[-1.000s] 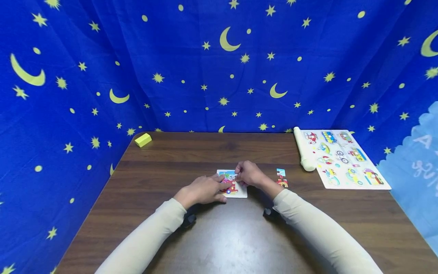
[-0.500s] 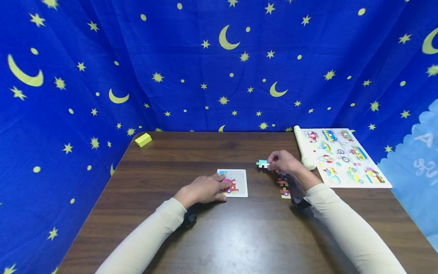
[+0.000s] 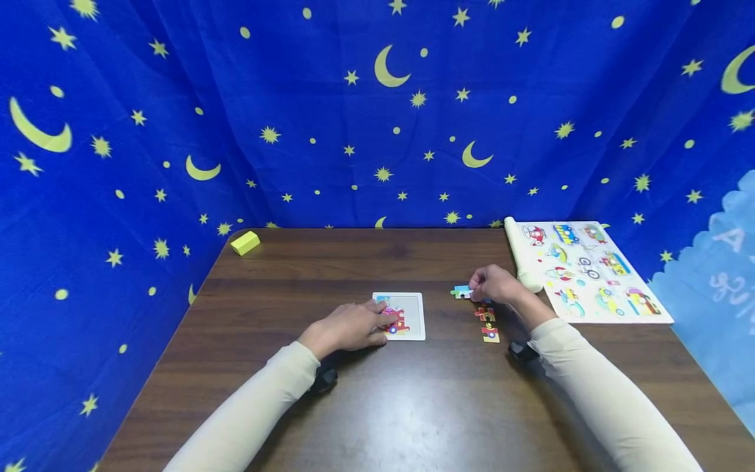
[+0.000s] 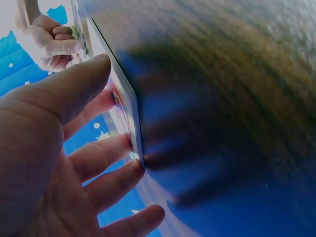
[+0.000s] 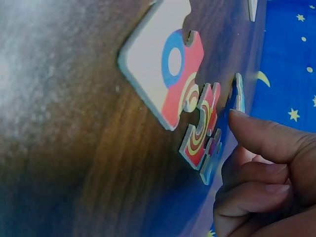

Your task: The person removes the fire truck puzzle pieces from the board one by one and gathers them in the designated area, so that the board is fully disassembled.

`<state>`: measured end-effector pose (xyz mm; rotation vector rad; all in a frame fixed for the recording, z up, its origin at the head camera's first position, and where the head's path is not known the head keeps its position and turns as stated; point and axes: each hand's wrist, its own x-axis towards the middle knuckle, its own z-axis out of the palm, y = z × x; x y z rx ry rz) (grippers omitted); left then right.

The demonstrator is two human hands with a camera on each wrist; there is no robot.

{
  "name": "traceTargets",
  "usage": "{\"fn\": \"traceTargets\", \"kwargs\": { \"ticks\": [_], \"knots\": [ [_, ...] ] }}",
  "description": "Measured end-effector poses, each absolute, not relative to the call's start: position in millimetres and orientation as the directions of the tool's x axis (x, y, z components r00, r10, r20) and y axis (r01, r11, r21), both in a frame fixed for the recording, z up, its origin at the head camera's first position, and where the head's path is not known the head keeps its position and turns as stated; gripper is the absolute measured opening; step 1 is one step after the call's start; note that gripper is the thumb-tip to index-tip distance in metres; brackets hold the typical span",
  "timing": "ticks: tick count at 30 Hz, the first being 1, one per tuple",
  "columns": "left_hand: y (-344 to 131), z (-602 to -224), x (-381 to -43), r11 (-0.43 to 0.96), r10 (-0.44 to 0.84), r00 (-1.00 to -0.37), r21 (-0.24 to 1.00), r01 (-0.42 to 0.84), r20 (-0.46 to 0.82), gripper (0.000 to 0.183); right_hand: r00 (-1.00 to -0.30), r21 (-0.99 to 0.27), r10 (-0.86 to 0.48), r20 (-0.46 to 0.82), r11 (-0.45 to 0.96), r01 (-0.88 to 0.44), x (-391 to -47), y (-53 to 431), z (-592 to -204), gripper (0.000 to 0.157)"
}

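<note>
My left hand (image 3: 352, 328) rests with extended fingers on a small white-framed jigsaw tray (image 3: 416, 321). Part of a red picture lies in the tray's left side, partly hidden by the fingers; its right side shows bare backing. To the right, my right hand (image 3: 494, 285) pinches a blue and white puzzle piece (image 3: 462, 292) between thumb and fingers. In the right wrist view that piece (image 5: 240, 94) stands edge-on at the thumb tip. Nearer me is a short column of loose pieces, a red and yellow one (image 3: 486, 315) above one with a wheel (image 3: 491, 335).
A white sheet with vehicle pictures (image 3: 596, 282), rolled at its left edge (image 3: 522, 259), lies at the back right. A yellow block (image 3: 245, 243) sits at the far left corner. A blue star-patterned curtain (image 3: 330, 98) rises behind the table (image 3: 307, 262).
My right hand has moved from the tray to the right with the puzzle piece, then slightly nearer the loose pieces. More bare backing shows in the tray. My left hand has stayed put.
</note>
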<state>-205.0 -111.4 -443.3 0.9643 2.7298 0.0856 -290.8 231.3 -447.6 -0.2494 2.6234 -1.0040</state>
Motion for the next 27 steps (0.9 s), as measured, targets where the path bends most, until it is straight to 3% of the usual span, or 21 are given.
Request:
{"fn": "traceTargets", "kwargs": {
  "ticks": [11,20,27],
  "knots": [
    [-112,-442,-207,0.764,0.646,-0.742,0.158,0.626,-0.181,0.051,-0.966,-0.717,-0.245,-0.082,0.687,-0.113,-289,224,-440,0.007],
    [-114,-442,-218,0.735,0.671,-0.731,0.250,0.631,-0.127,0.038,-0.889,-0.850,-0.404,-0.213,0.525,-0.035,-264,159,-442,0.018],
    [-113,-443,-224,0.709,0.687,-0.725,0.267,0.652,-0.052,0.014,-0.856,-0.779,-0.485,-0.177,0.601,-0.179,-245,116,-449,0.024]
  ]
}}
